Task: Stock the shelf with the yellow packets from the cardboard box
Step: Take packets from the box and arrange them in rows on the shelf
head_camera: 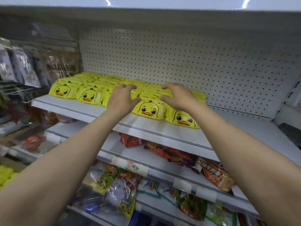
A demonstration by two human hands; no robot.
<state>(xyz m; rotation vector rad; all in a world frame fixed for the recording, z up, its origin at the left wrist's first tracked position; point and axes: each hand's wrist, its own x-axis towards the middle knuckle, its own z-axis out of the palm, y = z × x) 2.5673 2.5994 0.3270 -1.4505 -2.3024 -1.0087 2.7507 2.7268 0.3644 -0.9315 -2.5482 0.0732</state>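
Curling loosely, the fingers (130, 87) of the left hand (121, 101) and those of the right hand (177, 98) hover spread over the duck-faced yellow packets (150, 108), gripping nothing I can see. The packets lie directly beneath and between both hands, rows running back toward the pegboard (179, 62). They sit on the white shelf (146, 126); noodle bags (211, 173) fill the shelves below the packets.

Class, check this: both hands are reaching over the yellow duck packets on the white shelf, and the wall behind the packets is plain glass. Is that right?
One detail is wrong. The head view shows a white pegboard back panel behind the yellow duck packets, not glass. The left hand and right hand do reach over them on the white shelf.
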